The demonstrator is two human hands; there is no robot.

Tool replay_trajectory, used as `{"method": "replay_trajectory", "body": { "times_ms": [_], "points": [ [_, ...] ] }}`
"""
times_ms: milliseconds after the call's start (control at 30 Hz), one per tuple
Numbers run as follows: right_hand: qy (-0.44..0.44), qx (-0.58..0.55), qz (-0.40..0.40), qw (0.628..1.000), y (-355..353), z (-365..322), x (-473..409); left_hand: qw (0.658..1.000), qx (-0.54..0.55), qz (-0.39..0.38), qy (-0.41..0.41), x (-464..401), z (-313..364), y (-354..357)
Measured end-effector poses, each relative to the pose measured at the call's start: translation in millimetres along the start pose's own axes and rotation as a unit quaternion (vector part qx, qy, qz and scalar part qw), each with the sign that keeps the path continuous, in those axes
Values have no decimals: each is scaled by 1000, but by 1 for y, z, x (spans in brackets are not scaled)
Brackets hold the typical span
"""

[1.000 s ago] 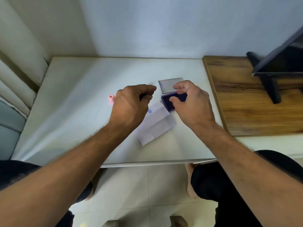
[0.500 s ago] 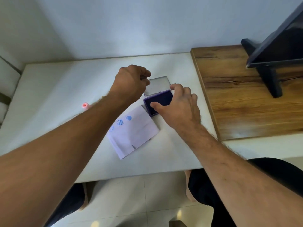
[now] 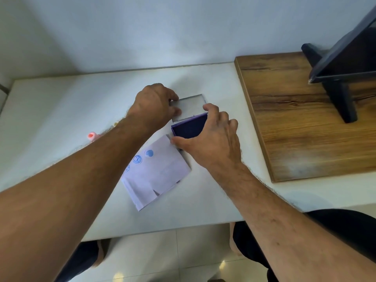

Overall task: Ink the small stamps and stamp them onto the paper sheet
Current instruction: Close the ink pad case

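A folded white paper sheet (image 3: 156, 176) lies on the white table (image 3: 61, 119) with three blue stamp marks near its left edge. Beyond it sits the purple ink pad (image 3: 189, 126), open. My right hand (image 3: 211, 141) grips the pad from the near right side, thumb at its near-left corner. The pad's clear lid (image 3: 190, 105) lies just behind it. My left hand (image 3: 152, 104) pinches the lid's left edge. A small pink stamp (image 3: 92, 135) lies on the table left of my left forearm.
A wooden board (image 3: 305, 123) covers the table's right part, with a dark stand (image 3: 341, 98) and a tilted dark screen on it. The wall runs right behind the table. The table's front edge is close to my knees.
My left hand moved from above the paper to the clear lid behind the pad and took hold of its edge. My right hand stayed on the ink pad. The camera shifted closer.
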State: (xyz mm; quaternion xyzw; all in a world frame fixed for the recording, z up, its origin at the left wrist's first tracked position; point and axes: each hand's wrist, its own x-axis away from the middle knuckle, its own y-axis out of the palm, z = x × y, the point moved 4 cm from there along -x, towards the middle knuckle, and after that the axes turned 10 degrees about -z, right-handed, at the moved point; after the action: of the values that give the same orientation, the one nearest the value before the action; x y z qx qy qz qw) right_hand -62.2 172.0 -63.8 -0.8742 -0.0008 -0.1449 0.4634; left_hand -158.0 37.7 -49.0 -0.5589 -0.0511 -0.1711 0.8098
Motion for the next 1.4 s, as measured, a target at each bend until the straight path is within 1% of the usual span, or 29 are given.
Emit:
{"method": "replay_trajectory", "body": {
  "times_ms": [133,333,633,833,1067,1133,1267,1400],
  "points": [
    [-6,26,5,1000,1,0,-1,1000,-1,5,-1,-1,1,0],
    [-20,21,40,999,1,-2,1,1000,1,-1,-4,-1,1,-1],
    [-39,74,51,995,5,-10,8,998,19,-46,-28,-6,4,-6],
    [-53,95,44,993,4,-13,9,996,23,-76,-40,-12,1,-7],
    [-62,102,41,992,4,-13,8,989,76,-120,-43,-10,1,-13],
    [-63,100,45,992,5,-13,8,987,98,-116,-46,-8,-1,-11],
    [-57,98,50,992,8,-12,8,981,145,-121,-36,-5,-5,-12],
    [-51,91,45,993,10,-11,6,986,93,-139,7,-1,0,-15]
  ]
}}
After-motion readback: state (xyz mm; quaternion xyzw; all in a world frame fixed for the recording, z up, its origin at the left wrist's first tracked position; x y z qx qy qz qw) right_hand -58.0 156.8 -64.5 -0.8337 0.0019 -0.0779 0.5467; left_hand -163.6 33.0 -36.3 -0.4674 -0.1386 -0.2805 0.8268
